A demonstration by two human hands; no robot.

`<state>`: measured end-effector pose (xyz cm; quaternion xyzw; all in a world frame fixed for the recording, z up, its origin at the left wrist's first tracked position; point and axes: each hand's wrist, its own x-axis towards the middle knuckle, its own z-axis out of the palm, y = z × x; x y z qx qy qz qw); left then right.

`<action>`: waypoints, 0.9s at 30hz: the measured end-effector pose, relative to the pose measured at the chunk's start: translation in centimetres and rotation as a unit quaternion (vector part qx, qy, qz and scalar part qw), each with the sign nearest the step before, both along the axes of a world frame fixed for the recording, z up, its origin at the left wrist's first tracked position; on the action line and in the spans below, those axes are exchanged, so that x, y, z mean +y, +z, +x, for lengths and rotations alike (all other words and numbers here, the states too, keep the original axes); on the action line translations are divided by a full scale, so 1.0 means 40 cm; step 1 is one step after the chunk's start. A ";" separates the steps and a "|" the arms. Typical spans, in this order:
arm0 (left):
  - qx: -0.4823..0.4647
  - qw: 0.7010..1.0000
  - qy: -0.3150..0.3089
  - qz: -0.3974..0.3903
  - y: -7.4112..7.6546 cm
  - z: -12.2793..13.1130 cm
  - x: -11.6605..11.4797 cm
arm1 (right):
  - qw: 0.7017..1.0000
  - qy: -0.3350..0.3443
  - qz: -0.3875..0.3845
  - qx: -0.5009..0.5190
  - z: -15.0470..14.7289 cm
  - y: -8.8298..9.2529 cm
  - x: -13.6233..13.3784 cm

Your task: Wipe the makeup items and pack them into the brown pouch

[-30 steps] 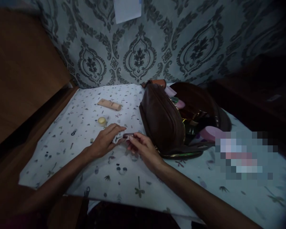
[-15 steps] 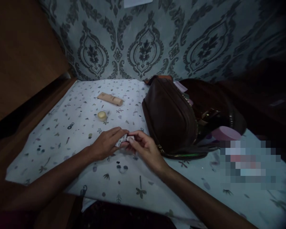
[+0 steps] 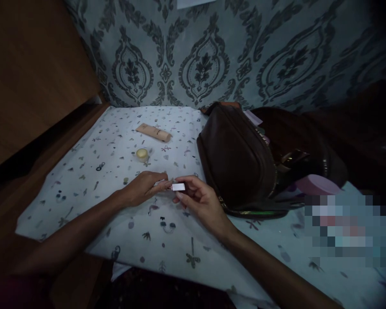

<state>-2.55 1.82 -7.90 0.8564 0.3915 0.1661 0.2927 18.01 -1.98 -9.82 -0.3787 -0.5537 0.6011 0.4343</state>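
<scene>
A small white box-like item [image 3: 179, 187] sits between my two hands above the patterned white cloth [image 3: 116, 223]; its exact kind is too small to tell. My left hand [image 3: 145, 189] has its fingers closed on the left end of it, which they partly hide. Around the right end curl the thumb and index finger of my right hand [image 3: 201, 201]. Beyond my left hand lie a small jar with a yellowish lid [image 3: 142, 154] and a beige squeeze tube [image 3: 154, 132].
A dark brown leather bag [image 3: 234, 159] stands unzipped to the right of my hands, with a pink round thing [image 3: 318, 184] at its opening. Patterned wallpaper [image 3: 204, 68] rises behind the cloth. Wooden furniture [image 3: 35, 64] borders the left. A blurred-out patch covers something at the right.
The white item has turned, so a plain bright face shows at its right end instead of a printed one. My right thumb has shifted lower. The whole view has swung slightly left.
</scene>
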 end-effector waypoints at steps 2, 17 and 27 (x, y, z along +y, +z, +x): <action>0.011 1.000 0.007 0.004 0.007 -0.007 0.004 | 0.999 -0.001 0.018 -0.028 -0.001 -0.009 -0.002; 0.100 0.986 0.050 0.126 -0.006 -0.003 -0.034 | 0.913 -0.055 0.308 -0.264 0.014 -0.014 -0.014; -0.057 0.997 -0.009 0.057 0.014 0.036 -0.080 | 0.956 -0.074 0.242 -0.146 -0.006 -0.007 -0.026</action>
